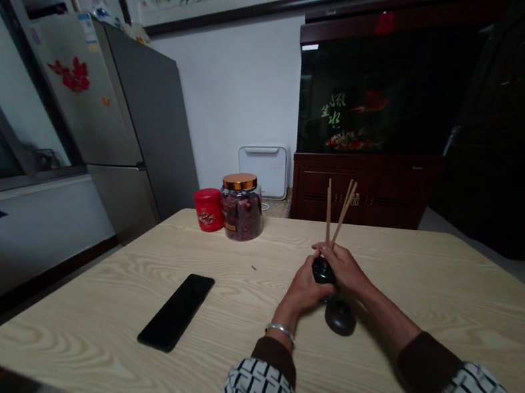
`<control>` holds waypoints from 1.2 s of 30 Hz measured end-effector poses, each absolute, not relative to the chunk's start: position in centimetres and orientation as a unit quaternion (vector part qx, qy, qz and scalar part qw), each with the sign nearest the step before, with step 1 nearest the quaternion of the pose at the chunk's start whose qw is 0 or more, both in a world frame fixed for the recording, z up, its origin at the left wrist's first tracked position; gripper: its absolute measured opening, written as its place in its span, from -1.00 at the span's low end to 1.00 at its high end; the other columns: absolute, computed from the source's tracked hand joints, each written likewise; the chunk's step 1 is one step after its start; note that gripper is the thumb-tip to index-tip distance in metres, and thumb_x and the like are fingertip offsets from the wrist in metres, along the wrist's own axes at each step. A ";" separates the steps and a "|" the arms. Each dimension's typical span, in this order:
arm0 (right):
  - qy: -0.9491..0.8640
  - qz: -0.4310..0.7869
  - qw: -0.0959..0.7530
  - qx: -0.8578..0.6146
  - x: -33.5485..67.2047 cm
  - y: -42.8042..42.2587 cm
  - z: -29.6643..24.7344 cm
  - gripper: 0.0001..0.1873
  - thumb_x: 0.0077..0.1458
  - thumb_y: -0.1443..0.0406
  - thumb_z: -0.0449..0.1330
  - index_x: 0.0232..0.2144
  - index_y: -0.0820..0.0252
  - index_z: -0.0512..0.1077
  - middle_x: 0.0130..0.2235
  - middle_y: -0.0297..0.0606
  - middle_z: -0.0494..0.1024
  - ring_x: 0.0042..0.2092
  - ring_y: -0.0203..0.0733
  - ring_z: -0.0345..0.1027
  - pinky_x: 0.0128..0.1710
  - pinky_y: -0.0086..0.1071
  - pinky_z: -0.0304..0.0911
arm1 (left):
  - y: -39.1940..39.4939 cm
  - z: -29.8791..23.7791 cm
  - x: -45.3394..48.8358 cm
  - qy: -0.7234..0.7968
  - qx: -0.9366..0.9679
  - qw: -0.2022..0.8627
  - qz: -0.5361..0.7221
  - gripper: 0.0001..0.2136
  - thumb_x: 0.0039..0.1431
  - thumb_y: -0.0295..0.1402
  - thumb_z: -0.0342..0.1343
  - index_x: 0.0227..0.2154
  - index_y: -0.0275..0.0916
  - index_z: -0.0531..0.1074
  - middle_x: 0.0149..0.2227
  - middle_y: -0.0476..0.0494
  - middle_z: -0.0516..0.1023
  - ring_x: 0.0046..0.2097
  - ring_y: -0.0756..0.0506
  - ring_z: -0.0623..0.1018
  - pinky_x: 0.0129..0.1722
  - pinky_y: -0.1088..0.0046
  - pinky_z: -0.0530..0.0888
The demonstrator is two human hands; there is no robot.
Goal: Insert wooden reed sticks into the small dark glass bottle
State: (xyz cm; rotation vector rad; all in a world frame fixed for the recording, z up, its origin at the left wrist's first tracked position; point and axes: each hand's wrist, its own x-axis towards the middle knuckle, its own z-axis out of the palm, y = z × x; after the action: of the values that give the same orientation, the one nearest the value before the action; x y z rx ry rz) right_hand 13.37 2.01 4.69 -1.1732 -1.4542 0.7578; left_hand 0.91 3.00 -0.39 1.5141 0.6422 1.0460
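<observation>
My left hand is closed around a small glossy black bottle, which looks like a reed diffuser bottle. My right hand presses against the bottle's other side, its fingers pinched at the foot of several thin light-brown reed sticks. The sticks fan upward and lean to the right; their lower ends are hidden by my fingers, so I cannot tell whether they are inside the bottle. Just below the bottle, a dark brown rounded piece, like a wooden cap, rests on the table.
A black phone lies on the wood-grain table to the left. At the far edge stand a red canister and a clear jar with a copper lid. Behind are a fridge and a dark fish tank.
</observation>
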 end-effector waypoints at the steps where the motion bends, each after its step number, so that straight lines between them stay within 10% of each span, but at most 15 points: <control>1: -0.591 0.321 0.564 -0.479 13.1 2.1 5.6 -0.50 0.11 -0.14 0.12 -0.43 0.17 0.43 -0.22 -0.12 0.59 -0.13 -0.06 0.46 -0.04 -0.20 0.31 | 2.9 -0.4 0.8 0.276 0.647 0.557 0.442 -0.37 -0.22 -0.49 0.36 0.01 -0.30 0.32 -0.20 -0.08 0.46 -0.22 -0.05 0.43 -0.23 0.46 0.37; 7: -0.520 0.269 0.629 -0.511 19.6 2.8 11.8 -0.56 0.09 -0.14 0.14 -0.42 0.09 0.27 -0.60 -0.49 0.26 -0.63 -0.35 0.11 -0.58 -0.42 0.14 | 3.0 -0.5 0.4 0.289 0.655 0.547 0.435 -0.36 -0.24 -0.36 0.45 -0.03 -0.26 0.33 -0.21 -0.08 0.47 -0.23 -0.06 0.44 -0.24 0.44 0.36; 12: -0.638 0.011 0.144 -0.756 27.5 -0.7 7.7 -0.69 0.21 0.08 0.04 -0.44 0.14 0.37 -0.40 -0.14 0.52 -0.37 -0.10 0.39 -0.41 -0.30 0.14 | 3.0 -0.6 0.4 0.295 0.659 0.540 0.432 -0.35 -0.25 -0.36 0.46 -0.02 -0.26 0.35 -0.19 -0.10 0.48 -0.20 -0.07 0.45 -0.20 0.42 0.36; 16: -0.649 -0.006 0.002 -0.761 29.1 -4.4 2.2 -0.68 0.29 0.15 -0.08 -0.20 0.17 0.41 -0.22 -0.02 0.56 -0.22 0.03 0.46 -0.31 -0.22 0.18 | 3.1 -0.7 0.4 0.292 0.661 0.541 0.431 -0.33 -0.24 -0.35 0.46 0.00 -0.26 0.34 -0.15 -0.12 0.48 -0.18 -0.09 0.45 -0.18 0.41 0.37; 26: -0.761 0.156 0.142 -0.613 19.8 -7.2 5.6 -0.50 0.10 -0.07 0.19 0.01 0.01 0.41 -0.04 -0.15 0.48 -0.12 0.00 0.42 -0.16 -0.19 0.25 | 3.0 -0.5 0.2 0.272 0.649 0.571 0.424 -0.31 -0.21 -0.45 0.39 0.05 -0.25 0.26 -0.21 -0.07 0.43 -0.20 -0.05 0.42 -0.22 0.45 0.34; 31: -0.776 0.174 0.142 -0.589 16.2 -7.9 4.3 -0.50 -0.04 0.13 0.32 -0.03 0.13 0.41 -0.11 -0.14 0.46 -0.10 0.02 0.38 -0.10 -0.17 0.22 | 3.3 -0.9 0.0 0.269 0.639 0.582 0.424 -0.35 -0.22 -0.49 0.33 0.02 -0.27 0.27 -0.19 -0.10 0.43 -0.18 -0.08 0.42 -0.22 0.45 0.34; 36: -0.711 0.337 0.320 -0.528 19.1 -7.4 6.7 -0.51 -0.05 0.20 0.36 -0.05 0.06 0.36 -0.23 -0.30 0.46 -0.22 -0.14 0.35 -0.22 -0.29 0.26 | 3.5 -1.1 0.1 0.285 0.633 0.581 0.425 -0.37 -0.25 -0.45 0.40 -0.02 -0.26 0.33 -0.19 -0.12 0.44 -0.16 -0.10 0.43 -0.20 0.42 0.34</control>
State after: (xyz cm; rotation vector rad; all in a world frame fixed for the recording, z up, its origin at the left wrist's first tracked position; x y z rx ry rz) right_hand 19.08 -7.44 6.73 -1.3879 -1.8673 0.8860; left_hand 0.11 3.53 -1.09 1.4794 0.6669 0.9934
